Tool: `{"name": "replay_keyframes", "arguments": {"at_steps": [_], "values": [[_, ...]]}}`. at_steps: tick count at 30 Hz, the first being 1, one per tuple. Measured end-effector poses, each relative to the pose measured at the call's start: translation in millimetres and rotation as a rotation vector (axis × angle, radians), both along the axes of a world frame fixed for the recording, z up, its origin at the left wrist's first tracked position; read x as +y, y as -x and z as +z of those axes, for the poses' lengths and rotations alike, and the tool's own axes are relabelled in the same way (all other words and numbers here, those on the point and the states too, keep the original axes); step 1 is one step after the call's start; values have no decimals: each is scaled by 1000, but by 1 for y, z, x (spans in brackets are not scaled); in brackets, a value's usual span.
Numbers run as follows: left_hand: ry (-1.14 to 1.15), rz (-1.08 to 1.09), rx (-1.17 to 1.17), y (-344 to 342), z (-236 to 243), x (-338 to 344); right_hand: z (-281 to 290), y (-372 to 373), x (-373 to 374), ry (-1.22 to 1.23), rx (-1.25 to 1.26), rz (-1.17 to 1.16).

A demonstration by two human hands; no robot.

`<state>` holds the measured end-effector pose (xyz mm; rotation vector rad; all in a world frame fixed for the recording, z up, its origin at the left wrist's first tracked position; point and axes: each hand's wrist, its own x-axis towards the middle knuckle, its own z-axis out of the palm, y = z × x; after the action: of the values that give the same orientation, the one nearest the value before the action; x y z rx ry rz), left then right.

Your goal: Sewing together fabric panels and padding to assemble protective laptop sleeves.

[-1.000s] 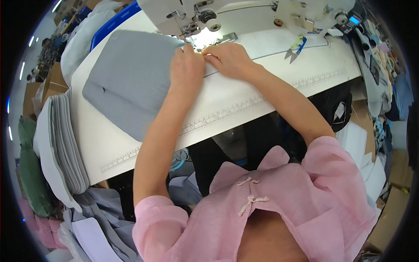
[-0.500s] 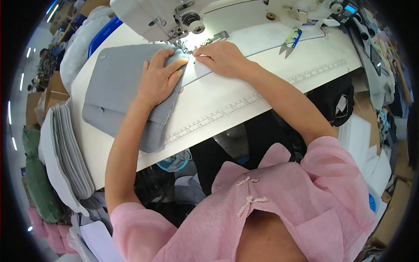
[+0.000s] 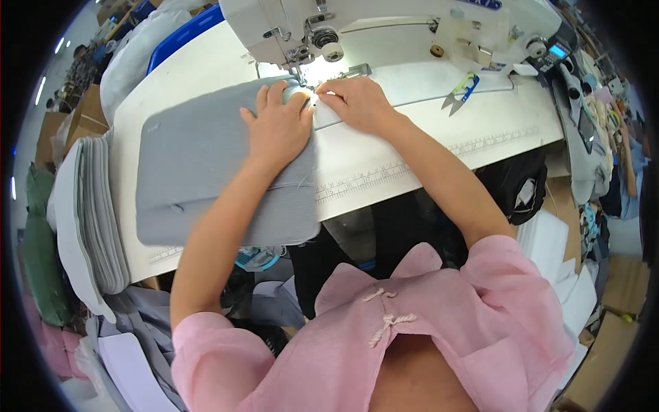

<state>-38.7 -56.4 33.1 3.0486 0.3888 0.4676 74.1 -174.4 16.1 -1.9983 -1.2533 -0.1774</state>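
A grey fabric panel lies under the needle area of the white sewing machine, its lower part at the table's front edge. My left hand lies spread on the panel's right part, fingers apart, just left of the lit presser foot. My right hand is closed in a pinch just right of the foot; what is between its fingertips is too small to make out. Green-and-blue thread snips lie on the table to the right.
The white table has a printed ruler strip. Stacked grey-white pieces hang at its left, by a green bundle and white sack. A small spool and control panel sit rear right. A person's arm shows far right.
My left hand has gone from closed near the foot to spread on the fabric. The grey panel has turned, its lower right corner swinging toward me. My right hand stays near the foot.
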Motion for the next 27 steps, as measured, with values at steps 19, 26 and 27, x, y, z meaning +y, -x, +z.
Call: {"name": "replay_keyframes", "arguments": {"at_steps": [19, 26, 27], "values": [[321, -353, 138, 30, 25, 18, 10, 41, -54, 229, -258, 278], [348, -328, 97, 33, 25, 21, 6, 46, -48, 241, -262, 370], [361, -317, 86, 33, 25, 21, 4, 47, -47, 234, -257, 367]]}}
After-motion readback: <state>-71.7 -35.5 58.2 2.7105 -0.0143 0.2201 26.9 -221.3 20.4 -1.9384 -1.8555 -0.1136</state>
